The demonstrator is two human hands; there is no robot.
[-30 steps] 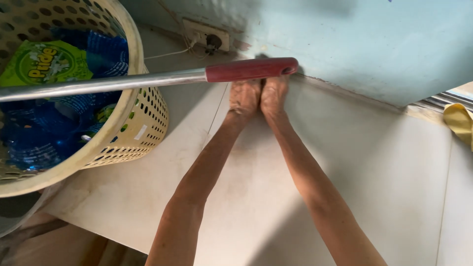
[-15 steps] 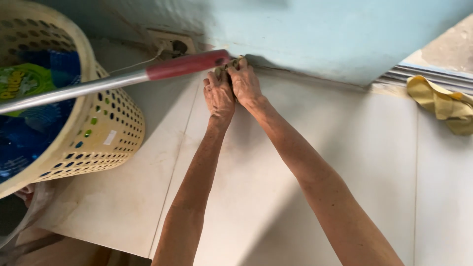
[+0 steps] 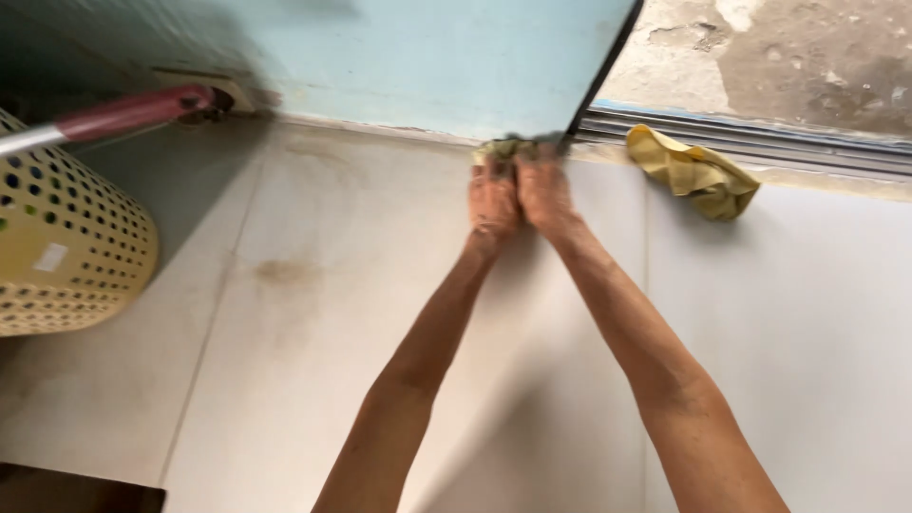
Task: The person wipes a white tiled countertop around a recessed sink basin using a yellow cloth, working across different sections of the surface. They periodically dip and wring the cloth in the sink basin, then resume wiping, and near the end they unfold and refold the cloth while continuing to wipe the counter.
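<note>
Both my hands, left hand [image 3: 492, 201] and right hand [image 3: 541, 195], press side by side, closed over a yellowish rag [image 3: 505, 149] on the floor tiles [image 3: 380, 313] against the blue wall [image 3: 427, 57]. Another yellow cloth [image 3: 693, 173] lies near, to the right.

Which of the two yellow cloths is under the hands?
The crumpled yellowish cloth at the blue wall's base; the other yellow cloth lies untouched by the door track.
</note>
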